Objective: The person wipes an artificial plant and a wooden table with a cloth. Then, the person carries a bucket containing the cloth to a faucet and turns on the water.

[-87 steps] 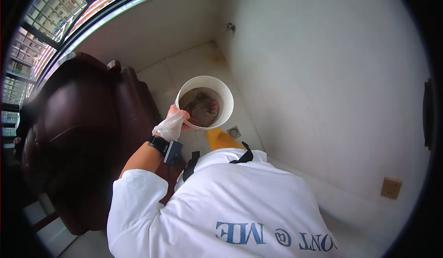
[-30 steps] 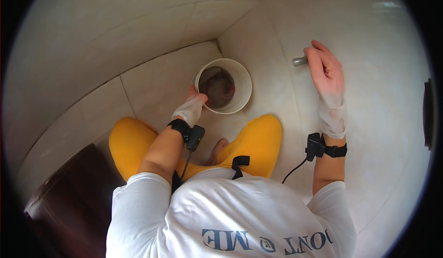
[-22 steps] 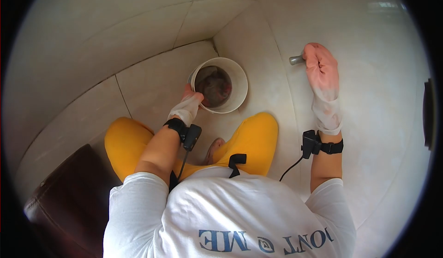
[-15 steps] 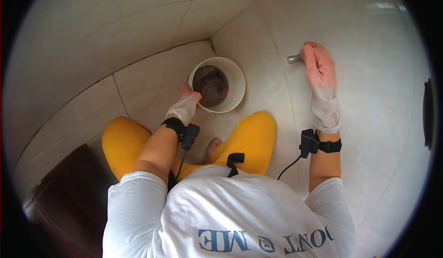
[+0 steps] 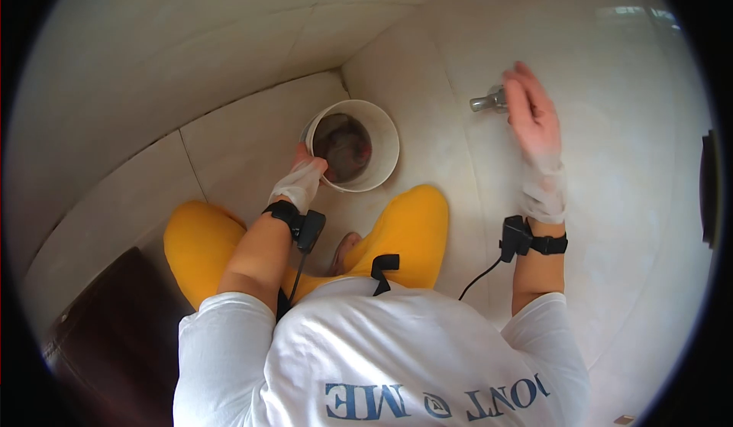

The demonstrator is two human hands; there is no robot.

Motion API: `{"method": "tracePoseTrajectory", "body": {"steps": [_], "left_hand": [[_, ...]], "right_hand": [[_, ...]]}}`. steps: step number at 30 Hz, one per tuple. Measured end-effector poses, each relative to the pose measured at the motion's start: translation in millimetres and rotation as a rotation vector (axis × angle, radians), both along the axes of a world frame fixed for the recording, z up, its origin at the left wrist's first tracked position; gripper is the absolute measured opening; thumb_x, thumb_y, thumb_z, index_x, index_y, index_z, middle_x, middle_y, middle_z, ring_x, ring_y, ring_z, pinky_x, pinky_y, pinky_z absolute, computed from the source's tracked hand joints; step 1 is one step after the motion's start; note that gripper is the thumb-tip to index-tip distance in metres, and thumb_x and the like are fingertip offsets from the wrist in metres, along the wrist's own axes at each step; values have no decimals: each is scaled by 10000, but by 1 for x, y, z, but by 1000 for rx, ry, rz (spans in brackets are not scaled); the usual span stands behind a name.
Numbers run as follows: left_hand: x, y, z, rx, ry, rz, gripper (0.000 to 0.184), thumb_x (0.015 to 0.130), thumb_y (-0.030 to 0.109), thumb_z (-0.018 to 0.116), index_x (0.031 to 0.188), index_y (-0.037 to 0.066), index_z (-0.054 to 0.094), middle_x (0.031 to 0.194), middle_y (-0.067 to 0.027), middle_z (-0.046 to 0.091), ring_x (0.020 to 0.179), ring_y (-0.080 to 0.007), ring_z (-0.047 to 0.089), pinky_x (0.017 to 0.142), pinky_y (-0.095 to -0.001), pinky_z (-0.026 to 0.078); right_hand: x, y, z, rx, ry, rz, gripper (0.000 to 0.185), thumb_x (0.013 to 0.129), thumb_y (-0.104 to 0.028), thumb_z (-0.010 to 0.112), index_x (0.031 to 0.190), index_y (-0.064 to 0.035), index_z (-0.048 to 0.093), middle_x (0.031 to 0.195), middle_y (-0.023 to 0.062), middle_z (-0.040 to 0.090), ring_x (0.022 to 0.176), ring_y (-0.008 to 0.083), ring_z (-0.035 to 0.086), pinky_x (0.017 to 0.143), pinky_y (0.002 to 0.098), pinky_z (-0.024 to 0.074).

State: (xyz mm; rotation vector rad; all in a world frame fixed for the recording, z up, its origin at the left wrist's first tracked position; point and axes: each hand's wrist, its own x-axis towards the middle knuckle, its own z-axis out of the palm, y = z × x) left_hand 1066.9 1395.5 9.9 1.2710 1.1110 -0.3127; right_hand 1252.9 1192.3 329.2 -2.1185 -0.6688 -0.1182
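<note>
My left hand (image 5: 304, 171), in a thin translucent glove, is closed on the near-left rim of a white bucket (image 5: 385, 146). Inside the bucket lies murky grey water with dark, partly reddish material (image 5: 343, 149) that I cannot make out clearly. At the wall, my gloved right hand (image 5: 534, 114) is beside a metal tap (image 5: 485, 103). Its fingers are stretched out and slightly blurred, with nothing seen in them. Part of the tap is hidden behind this hand.
Pale tiled walls (image 5: 405, 45) meet in a corner behind the bucket. A dark brown padded seat or box (image 5: 114, 335) stands at the lower left. My bent legs in yellow trousers (image 5: 408, 236) flank the floor below the bucket. A dark object (image 5: 708, 190) is at the right edge.
My right hand has loosened from around the tap and its fingers have straightened, so more of the tap shows. My left hand still holds the bucket; the view has shifted slightly.
</note>
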Motion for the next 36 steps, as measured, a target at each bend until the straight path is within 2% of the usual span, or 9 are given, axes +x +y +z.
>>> {"method": "tracePoseTrajectory", "body": {"steps": [4,8,10,13,16,23,25,29,36], "left_hand": [[-12,11,-8,-6,32,0,619,814,-5,573,1393,130,400,1256,-205,613,1066,-440,667,697,-481,636],[5,-4,-2,28,26,-11,631,806,8,584,1396,129,394,1258,-227,608,1070,-447,666,691,-485,634],[9,-5,0,39,45,-25,632,802,10,587,1395,120,398,1261,-229,606,1073,-452,663,700,-487,633],[6,-3,-8,48,43,-43,634,794,16,590,1393,91,399,1260,-240,604,1081,-463,657,719,-489,628],[4,-5,3,49,-38,-24,629,784,21,591,1383,50,400,1236,-258,610,1079,-474,653,740,-489,620],[5,-5,-4,46,-56,-25,589,762,27,601,1328,0,440,1190,-289,621,1068,-480,650,803,-494,589],[6,-8,-24,69,-93,-30,594,761,27,605,1331,0,439,1189,-291,622,1075,-478,649,817,-492,580],[10,-10,-38,123,-72,-56,610,756,30,612,1339,-1,437,1200,-292,623,1109,-467,640,886,-474,546],[6,-3,8,42,-34,-63,619,762,29,607,1355,-2,433,1255,-292,611,1175,-477,608,969,-455,505]], "right_hand": [[-21,12,35,-23,137,-313,400,967,-255,647,1261,14,617,823,139,627,712,215,599,626,279,473],[-28,22,42,-559,142,-410,618,962,-528,568,1184,45,628,826,76,624,656,124,512,611,290,426],[-21,6,23,-642,-275,-53,675,936,-573,556,1185,51,609,781,65,608,642,131,503,605,296,419],[-34,41,30,-570,27,-473,617,929,-523,571,1167,46,588,733,44,580,640,118,486,610,287,409],[-44,58,52,-466,486,-453,501,916,-415,547,1155,25,563,802,106,596,733,165,559,693,310,452],[-28,57,38,-310,491,-402,449,938,-327,509,1148,69,474,725,72,603,602,121,485,561,283,411],[-18,50,26,-248,448,-358,466,987,-364,498,1131,79,463,667,100,621,417,118,450,363,275,346],[-19,49,26,-214,436,-331,445,1000,-342,479,1142,78,449,673,117,631,413,117,463,349,263,346],[-31,34,53,-497,320,-235,644,950,-572,561,1224,11,579,740,47,599,542,77,464,478,242,374]]}}
